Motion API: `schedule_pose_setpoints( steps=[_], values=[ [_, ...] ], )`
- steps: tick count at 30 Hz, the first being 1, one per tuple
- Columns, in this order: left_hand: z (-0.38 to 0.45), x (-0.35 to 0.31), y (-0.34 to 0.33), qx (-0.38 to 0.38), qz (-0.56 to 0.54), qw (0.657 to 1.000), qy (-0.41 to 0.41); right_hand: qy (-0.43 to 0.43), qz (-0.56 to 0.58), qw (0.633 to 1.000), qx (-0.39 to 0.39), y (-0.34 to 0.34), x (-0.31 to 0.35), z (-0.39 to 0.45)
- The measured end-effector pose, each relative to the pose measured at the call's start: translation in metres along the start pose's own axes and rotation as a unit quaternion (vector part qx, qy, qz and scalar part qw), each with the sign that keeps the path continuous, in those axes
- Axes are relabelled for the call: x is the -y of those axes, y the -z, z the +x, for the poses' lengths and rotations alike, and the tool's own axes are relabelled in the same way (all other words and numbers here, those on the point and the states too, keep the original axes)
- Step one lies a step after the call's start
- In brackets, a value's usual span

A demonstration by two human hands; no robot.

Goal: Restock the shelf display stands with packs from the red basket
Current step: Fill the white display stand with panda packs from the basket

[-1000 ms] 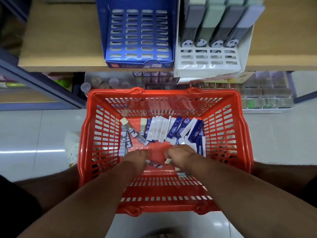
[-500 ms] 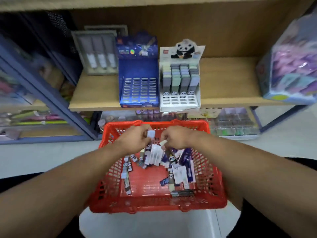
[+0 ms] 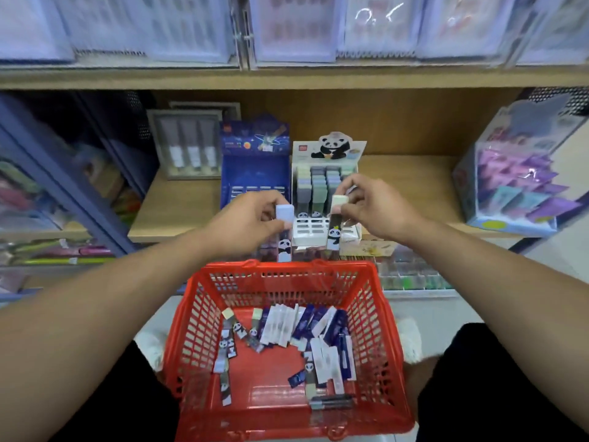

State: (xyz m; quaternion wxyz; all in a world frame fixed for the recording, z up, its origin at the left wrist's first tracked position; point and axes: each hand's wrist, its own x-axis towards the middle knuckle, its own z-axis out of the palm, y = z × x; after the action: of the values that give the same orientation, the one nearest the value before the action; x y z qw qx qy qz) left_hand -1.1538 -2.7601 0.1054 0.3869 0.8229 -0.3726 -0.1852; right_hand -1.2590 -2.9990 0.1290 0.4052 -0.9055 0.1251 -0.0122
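Left hand (image 3: 247,223) pinches a lilac-capped pack (image 3: 284,232), right hand (image 3: 371,209) pinches a cream-capped pack (image 3: 335,223); both packs hang upright, fingers curled round the tops. Both sit just in front of the white stand (image 3: 325,199), above the basket's (image 3: 197,314) far rim. Blue stand (image 3: 255,173) touches the white one's left side. Loose packs (image 3: 296,330) lie on the basket floor. Shelf (image 3: 414,186) right of the stands is bare wood.

Top-shelf packets (image 3: 293,27) smearing into blur, left shelf goods (image 3: 47,199) blurring too — blue display stand (image 3: 255,161) partly hiding behind the left hand (image 3: 251,224).
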Motion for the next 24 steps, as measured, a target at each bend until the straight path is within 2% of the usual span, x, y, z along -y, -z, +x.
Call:
schedule_pose_setpoints(
  steps=[2, 7, 11, 18, 24],
  values=[
    [0.007, 0.007, -0.005, -0.012, -0.027, 0.999, 0.029, -0.007, 0.004, 1.000, -0.017, -0.007, -0.007, 0.010],
    [0.029, 0.006, -0.013, -0.032, 0.054, 0.997, 0.051, 0.036, -0.047, 0.997, -0.051, -0.023, 0.000, 0.028],
    [0.036, 0.012, -0.012, -0.033, 0.079, 0.994, 0.063, 0.059, -0.032, 0.995, -0.073, -0.035, 0.001, 0.038],
    [0.033, 0.027, -0.010, -0.041, 0.033, 0.994, 0.099, 0.094, -0.044, 0.993, -0.064, -0.046, -0.007, 0.044],
    [0.035, 0.023, -0.013, -0.067, 0.012, 0.994, 0.091, 0.096, -0.048, 0.991, -0.074, -0.045, -0.006, 0.048]
  ],
)
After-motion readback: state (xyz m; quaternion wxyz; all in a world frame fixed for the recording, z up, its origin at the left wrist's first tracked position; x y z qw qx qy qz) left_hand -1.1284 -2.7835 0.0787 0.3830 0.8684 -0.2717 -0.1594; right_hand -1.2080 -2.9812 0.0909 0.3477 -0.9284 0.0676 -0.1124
